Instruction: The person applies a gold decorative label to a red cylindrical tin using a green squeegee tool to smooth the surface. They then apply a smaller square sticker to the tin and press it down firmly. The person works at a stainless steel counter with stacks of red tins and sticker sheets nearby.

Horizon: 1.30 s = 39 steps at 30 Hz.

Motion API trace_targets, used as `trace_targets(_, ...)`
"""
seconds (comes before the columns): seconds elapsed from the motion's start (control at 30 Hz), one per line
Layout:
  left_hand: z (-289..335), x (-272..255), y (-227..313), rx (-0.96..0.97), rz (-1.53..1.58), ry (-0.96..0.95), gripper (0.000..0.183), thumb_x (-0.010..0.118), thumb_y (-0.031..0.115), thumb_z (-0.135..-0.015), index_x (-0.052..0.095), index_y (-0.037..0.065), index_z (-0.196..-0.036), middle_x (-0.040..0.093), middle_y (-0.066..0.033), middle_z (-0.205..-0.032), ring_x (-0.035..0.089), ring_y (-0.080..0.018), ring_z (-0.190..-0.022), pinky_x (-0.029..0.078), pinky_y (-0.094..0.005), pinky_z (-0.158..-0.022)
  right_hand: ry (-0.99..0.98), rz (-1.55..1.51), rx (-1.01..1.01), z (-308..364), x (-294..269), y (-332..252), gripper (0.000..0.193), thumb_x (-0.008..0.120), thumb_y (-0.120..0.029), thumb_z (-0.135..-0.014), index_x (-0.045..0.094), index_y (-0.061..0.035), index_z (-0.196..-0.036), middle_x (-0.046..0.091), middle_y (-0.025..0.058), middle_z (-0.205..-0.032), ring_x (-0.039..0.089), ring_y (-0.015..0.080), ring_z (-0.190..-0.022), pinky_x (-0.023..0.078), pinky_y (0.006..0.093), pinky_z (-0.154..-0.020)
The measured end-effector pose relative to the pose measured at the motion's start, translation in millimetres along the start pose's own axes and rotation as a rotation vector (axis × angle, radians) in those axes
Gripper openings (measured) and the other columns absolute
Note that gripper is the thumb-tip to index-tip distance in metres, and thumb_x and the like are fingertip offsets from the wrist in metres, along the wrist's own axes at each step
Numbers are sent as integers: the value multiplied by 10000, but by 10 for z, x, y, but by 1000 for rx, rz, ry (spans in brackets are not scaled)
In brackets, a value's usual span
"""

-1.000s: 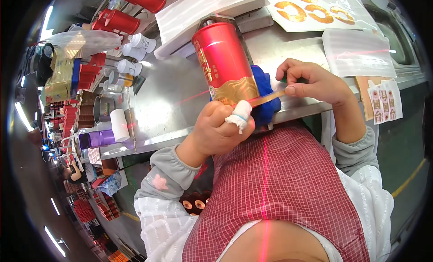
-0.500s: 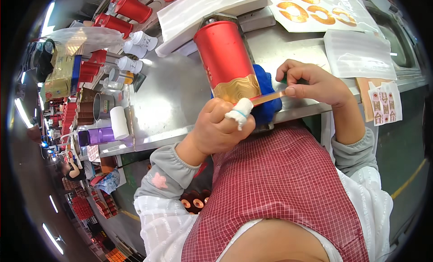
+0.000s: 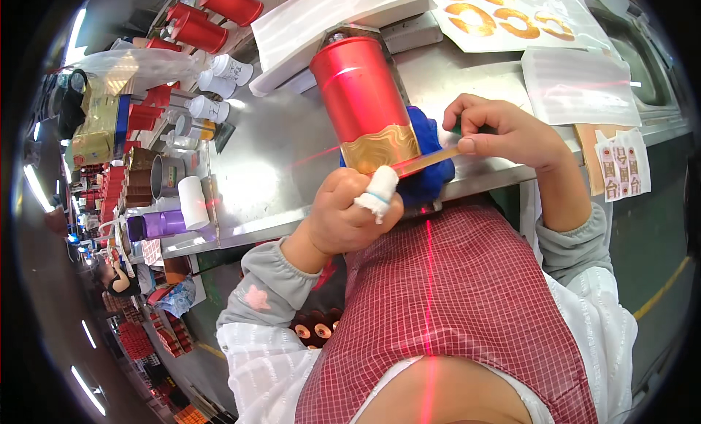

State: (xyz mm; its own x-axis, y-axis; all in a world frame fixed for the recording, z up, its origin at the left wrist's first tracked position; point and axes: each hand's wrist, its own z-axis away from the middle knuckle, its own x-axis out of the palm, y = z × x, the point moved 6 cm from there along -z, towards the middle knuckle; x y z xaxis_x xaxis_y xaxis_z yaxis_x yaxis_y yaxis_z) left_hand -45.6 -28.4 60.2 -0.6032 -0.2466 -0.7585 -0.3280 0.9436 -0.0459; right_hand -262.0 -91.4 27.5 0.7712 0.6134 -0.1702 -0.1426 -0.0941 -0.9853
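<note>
A shiny red cylinder (image 3: pixel 358 85) with a wavy gold band (image 3: pixel 380 145) round its near end lies on a metal mount, over a bunched blue cloth (image 3: pixel 431 177). My left hand (image 3: pixel 347 214) is closed at its near rim, fingers curled against it. One digit of that hand wears a white cloth wrap (image 3: pixel 380 194) with a thin blue tie. From this rim a narrow gold strip (image 3: pixel 427 162) stretches to the right. My right hand (image 3: pixel 511 136) pinches its free end between thumb and fingers. Something small and green shows partly behind the right fingers.
White sheets with gold ring shapes (image 3: pixel 471 19) lie at the far right, beside stacked clear film (image 3: pixel 580 87) and printed labels (image 3: pixel 622 165). White cups (image 3: pixel 212 81), a white roll (image 3: pixel 193 203) and a purple bottle (image 3: pixel 157 224) stand left. More red cylinders (image 3: pixel 197 30) sit behind.
My left hand has shifted slightly left and down, and its wrapped digit has tilted. The right hand has barely moved. A red light line now crosses the cylinder and apron.
</note>
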Motion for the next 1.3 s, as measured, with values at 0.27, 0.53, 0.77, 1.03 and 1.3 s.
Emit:
trace_targets(0.27,-32,-47,-6,-71,17,-16,242,715,64,-544,673,134,-772,586,-18,-1022,533,-212,-818,439,-337,-637,-3,-24,-1,-27,54,-12,259,685,-198,-879,543,-49,-721,539,42,-1070,458,108,-873,379,245,-764)
trace_targets(0.53,-108,-12,30,20,18,-8,308,743,-5,-551,680,134,-818,593,-32,-1027,534,-214,-818,435,-340,-635,-4,-13,-8,-33,73,20,253,666,-224,-891,613,-15,-758,561,56,-1036,502,127,-891,407,264,-782)
trace_targets(0.77,29,-61,-16,-153,89,-27,239,719,34,-526,666,88,-753,614,-43,-966,542,-236,-773,425,-347,-625,-23,-45,-20,-62,134,-48,243,672,-177,-879,549,-46,-715,544,55,-1073,471,110,-864,392,245,-755)
trace_targets(1.03,-131,33,40,29,16,-42,246,719,66,-524,659,129,-753,567,-35,-973,534,-227,-822,444,-353,-636,-22,-41,10,-75,148,16,240,667,-164,-880,550,-41,-710,545,57,-1074,471,110,-864,392,245,-755)
trace_targets(1.3,42,-53,-31,-203,95,-58,197,712,27,-547,672,109,-722,616,-31,-870,538,-228,-784,408,-364,-631,-48,-47,-34,-115,192,-91,243,665,-161,-887,547,-38,-714,541,57,-1064,471,112,-870,392,249,-760)
